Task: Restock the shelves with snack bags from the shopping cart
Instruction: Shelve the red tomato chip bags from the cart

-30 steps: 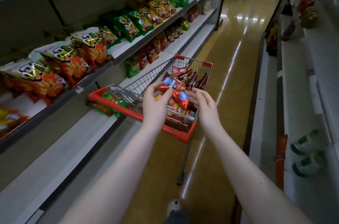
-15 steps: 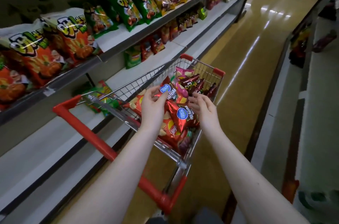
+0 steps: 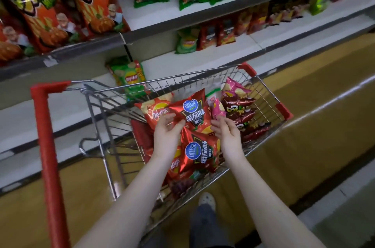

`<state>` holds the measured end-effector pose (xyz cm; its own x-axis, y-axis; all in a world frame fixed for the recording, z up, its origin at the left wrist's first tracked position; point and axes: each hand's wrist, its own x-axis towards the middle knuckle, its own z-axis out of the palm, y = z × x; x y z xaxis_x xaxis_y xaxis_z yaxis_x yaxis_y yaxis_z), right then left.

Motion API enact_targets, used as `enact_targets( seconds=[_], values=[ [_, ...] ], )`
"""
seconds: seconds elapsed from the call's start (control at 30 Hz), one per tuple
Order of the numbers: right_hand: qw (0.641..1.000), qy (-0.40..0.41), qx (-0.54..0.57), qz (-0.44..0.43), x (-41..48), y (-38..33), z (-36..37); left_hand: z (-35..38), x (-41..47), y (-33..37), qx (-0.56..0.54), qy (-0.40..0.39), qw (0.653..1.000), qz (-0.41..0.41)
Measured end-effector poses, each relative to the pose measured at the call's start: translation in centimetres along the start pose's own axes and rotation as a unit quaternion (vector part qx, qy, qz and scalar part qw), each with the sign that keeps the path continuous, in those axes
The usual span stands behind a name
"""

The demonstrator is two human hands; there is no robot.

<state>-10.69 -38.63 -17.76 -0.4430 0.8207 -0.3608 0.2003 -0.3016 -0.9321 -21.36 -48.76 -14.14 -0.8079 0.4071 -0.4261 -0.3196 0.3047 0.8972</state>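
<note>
In the red-handled wire shopping cart (image 3: pixel 47 136), the left hand (image 3: pixel 167 133) pinches the lower left edge of the red foil crisp bag (image 3: pixel 193 112). The right hand (image 3: pixel 226 132) curls loosely at its right edge, grip unclear. This looks like the pick-up step; next, the bag needs lifting clear toward the white shelf (image 3: pixel 172 63).

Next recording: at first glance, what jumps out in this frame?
The wire shopping cart with a red handle fills the centre, piled full. Over it, the left hand grips a red foil snack bag with a round blue logo, with the right hand at the bag's other edge. Large orange-and-white snack bags crowd the upper shelf at top left.
</note>
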Motion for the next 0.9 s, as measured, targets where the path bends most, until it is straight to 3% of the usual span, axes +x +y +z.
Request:
enact_targets(
  seconds=[0.27,0.6,0.9],
  values=[
    [0.996,-0.061,-0.046,0.042,4.9,3.4,-1.1,2.5,1.4,-4.2,0.037,0.022,0.998,-0.046],
    [0.992,-0.047,-0.099,0.055,9.9,6.5,-0.5,2.8,3.6,-12.2,0.218,-0.019,0.962,-0.164],
    [0.988,-0.045,-0.141,0.037,12.5,7.7,-0.6,3.1,4.1,-13.9,0.247,-0.038,0.963,-0.099]
  ],
)
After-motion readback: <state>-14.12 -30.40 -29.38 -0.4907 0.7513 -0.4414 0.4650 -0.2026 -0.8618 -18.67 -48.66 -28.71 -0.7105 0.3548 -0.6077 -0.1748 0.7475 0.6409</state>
